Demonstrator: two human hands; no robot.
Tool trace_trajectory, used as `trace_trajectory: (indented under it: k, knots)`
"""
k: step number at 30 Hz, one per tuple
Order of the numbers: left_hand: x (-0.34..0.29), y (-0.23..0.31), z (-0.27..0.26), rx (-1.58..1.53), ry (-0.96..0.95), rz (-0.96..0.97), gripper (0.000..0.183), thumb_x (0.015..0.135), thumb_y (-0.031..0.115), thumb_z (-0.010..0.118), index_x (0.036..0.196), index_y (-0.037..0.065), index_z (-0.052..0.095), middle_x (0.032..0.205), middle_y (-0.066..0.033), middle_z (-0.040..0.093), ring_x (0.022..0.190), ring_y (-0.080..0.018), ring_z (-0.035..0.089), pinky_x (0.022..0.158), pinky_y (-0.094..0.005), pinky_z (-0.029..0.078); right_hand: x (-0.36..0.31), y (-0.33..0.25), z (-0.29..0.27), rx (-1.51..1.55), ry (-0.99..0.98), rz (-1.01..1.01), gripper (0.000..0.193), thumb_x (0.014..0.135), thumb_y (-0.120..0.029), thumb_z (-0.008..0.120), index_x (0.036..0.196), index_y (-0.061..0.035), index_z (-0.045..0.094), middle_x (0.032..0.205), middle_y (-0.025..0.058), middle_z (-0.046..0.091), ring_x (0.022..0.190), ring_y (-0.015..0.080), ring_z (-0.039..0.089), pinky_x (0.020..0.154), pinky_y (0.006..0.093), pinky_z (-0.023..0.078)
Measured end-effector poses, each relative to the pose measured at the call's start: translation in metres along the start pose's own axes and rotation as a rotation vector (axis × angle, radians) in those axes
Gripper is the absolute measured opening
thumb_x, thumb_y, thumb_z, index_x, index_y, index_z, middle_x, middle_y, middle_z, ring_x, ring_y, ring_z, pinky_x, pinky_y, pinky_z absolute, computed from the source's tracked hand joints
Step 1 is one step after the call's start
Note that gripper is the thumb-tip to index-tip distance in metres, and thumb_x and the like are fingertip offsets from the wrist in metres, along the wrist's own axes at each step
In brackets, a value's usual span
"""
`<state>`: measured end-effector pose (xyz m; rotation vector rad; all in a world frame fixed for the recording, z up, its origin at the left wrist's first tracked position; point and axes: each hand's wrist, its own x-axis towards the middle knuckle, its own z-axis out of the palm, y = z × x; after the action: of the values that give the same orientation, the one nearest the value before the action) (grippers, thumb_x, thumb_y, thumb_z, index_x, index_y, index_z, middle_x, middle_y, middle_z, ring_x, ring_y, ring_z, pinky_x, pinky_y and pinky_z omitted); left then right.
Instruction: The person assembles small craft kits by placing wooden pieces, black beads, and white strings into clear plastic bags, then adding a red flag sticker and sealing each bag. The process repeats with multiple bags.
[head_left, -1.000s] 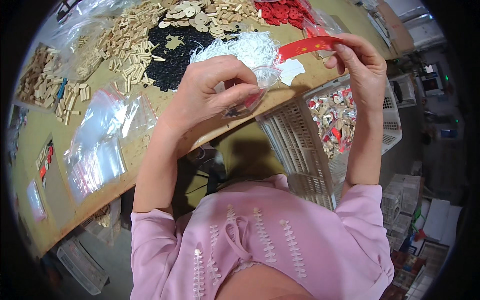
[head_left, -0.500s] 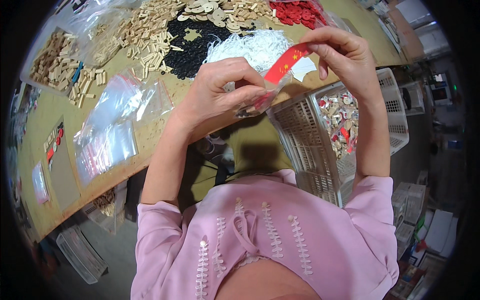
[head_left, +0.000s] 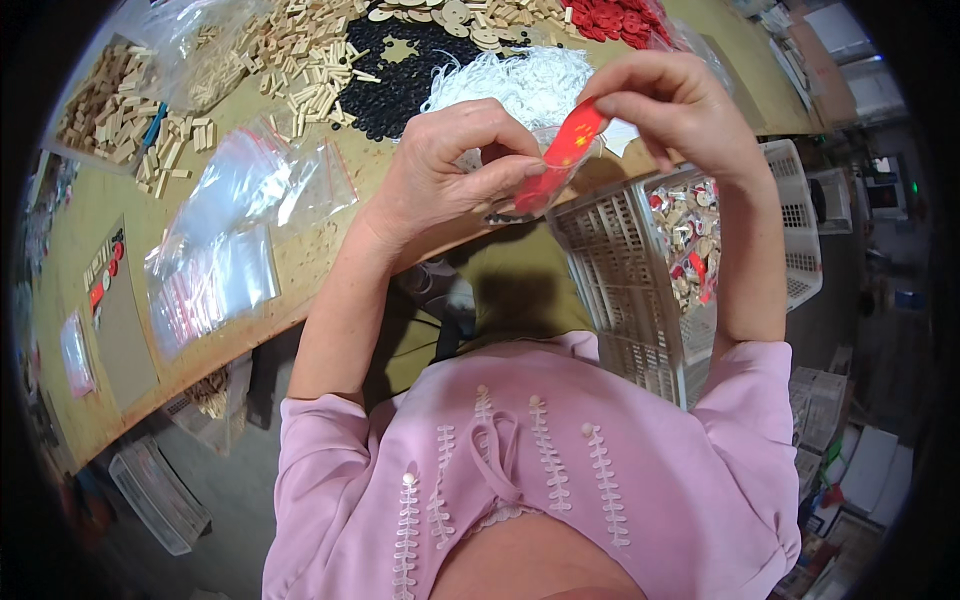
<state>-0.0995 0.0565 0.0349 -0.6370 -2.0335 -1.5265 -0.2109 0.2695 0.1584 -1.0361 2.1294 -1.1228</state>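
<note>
My left hand (head_left: 450,170) pinches a small clear plastic bag (head_left: 584,166) between thumb and fingers, above the table's near edge. From the right, my right hand (head_left: 690,115) grips the upper end of a red strip with yellow stars (head_left: 570,143). The strip's lower part lies inside the bag, seen through the clear plastic. Small dark pieces show at the bag's bottom, too blurred to name. Beyond my hands lies a heap of white strings (head_left: 515,85).
Small black rings (head_left: 385,85), wooden sticks (head_left: 305,65), wooden discs (head_left: 455,15) and red discs (head_left: 607,20) are heaped at the back. Clear zip bags (head_left: 225,225) lie left, near a cardboard strip (head_left: 128,335) with parts. A white crate (head_left: 610,265) of filled bags stands right.
The red strip has gone lower into the clear bag, with my right hand moving left and closer to my left hand. The whole view has shifted slightly.
</note>
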Motion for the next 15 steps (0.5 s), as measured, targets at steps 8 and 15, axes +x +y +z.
trace_trajectory:
  k: [8,15]
  knots:
    - [-0.003,0.006,0.002,0.004,0.026,-0.004,0.008,0.085,0.008,0.077,0.088,0.003,0.072,0.079,-0.0068,0.066,0.069,-0.0175,0.063,0.065,-0.03,0.05,-0.002,-0.004,0.04,-0.227,-0.075,0.022,0.012,0.099,-0.006,0.063,0.103,-0.0015,0.073,0.074,-0.001,0.068,0.045,0.0014,0.051,0.039,0.0185,0.039]
    - [-0.002,0.004,0.002,0.054,0.024,0.043,0.008,0.084,0.009,0.077,0.085,0.004,0.07,0.079,-0.0087,0.065,0.071,-0.023,0.062,0.065,-0.0337,0.049,-0.005,-0.007,0.038,-0.153,-0.335,0.229,0.015,0.102,-0.007,0.059,0.111,-0.0019,0.071,0.078,-0.0017,0.067,0.047,0.003,0.053,0.043,0.021,0.042]
